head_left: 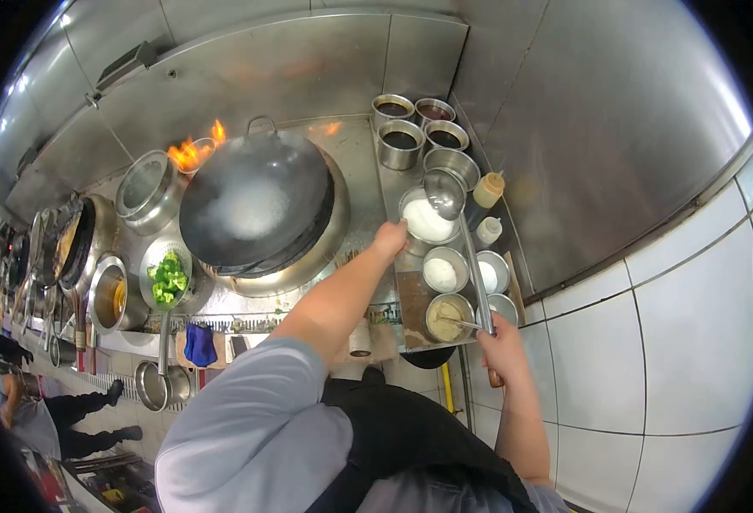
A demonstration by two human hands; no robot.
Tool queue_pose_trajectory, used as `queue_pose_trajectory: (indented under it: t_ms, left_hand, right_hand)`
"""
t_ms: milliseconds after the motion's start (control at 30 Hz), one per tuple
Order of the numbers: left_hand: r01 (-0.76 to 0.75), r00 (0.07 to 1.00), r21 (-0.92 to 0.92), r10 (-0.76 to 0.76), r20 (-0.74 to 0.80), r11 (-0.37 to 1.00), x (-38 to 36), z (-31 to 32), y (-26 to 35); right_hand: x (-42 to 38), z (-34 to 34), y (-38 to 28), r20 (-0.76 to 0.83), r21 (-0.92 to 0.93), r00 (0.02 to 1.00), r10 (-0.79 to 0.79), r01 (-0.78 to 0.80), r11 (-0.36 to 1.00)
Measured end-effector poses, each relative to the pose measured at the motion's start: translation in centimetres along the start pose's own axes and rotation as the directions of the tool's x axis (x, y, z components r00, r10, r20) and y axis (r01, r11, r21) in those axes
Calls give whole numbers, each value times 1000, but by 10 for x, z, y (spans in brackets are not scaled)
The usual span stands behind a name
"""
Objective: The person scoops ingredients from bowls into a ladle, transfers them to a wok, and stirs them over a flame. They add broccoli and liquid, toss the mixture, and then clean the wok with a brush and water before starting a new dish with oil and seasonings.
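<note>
My right hand (502,348) grips the wooden end of a long steel ladle (445,193), whose bowl hovers over the seasoning containers at the right of the stove. My left hand (388,238) reaches forward to the rim of a container of white powder (426,221); whether it holds anything I cannot tell. A large black wok (255,203) sits tilted on the burner to the left, with steam or liquid inside. Flames (195,150) rise behind the wok.
Steel pots of dark sauces (400,141) stand at the back right, with squeeze bottles (487,190) beside them. A strainer of broccoli (168,278) rests left of the wok. Another person (47,415) stands at lower left. White tiled wall at right.
</note>
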State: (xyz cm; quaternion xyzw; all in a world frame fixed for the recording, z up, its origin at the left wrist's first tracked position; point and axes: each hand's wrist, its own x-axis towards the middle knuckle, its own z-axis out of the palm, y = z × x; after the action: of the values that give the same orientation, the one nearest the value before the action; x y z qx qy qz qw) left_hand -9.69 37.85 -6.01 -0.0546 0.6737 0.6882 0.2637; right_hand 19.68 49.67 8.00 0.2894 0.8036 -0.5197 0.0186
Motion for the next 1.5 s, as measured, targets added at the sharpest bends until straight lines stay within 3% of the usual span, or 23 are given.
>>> queue_pose_trajectory:
  t_ms: [33, 100, 400, 633, 700, 733, 800, 1333, 1467, 1500]
  left_hand:
    - [-1, 1000, 0, 1, 0, 1000, -6, -5, -2]
    - [-30, 984, 74, 16, 177, 997, -21, -21, -3]
    - [42, 969, 76, -59, 239, 996, -146, -92, -3]
    - [123, 977, 133, -143, 155, 984, -207, -151, -31]
    - [133, 982, 126, -148, 119, 983, -218, -160, -39]
    - [142, 984, 118, -153, 89, 983, -224, -163, -43]
    - [143, 985, 83, -150, 87, 986, -235, -170, -48]
    - [192, 981, 46, -192, -2, 980, -290, -207, -72]
    - [162, 987, 83, -161, -25, 983, -299, -229, -68]
    - [143, 990, 85, -140, -34, 986, -300, -237, -69]
  right_hand:
    - [0, -1, -1, 0, 1, 1000, -1, 1, 1000]
    - [2, -4, -2, 33, 10, 999, 2, -2, 1000]
    - [11, -6, 8, 71, 99, 997, 19, -26, 995]
    - [20, -4, 26, 150, 132, 988, 22, -42, 990]
    - [24, -5, 30, 228, 315, 973, 27, -100, 944]
    - [23, -7, 30, 233, 316, 972, 22, -97, 944]
    - [15, -11, 19, 255, 504, 963, 91, -212, 837]
    - [1, -20, -14, 388, 648, 917, 92, -342, 681]
    - [-7, -7, -42, 439, 673, 898, 35, -355, 649]
    - [-8, -1, -47, 466, 704, 884, -48, -337, 625]
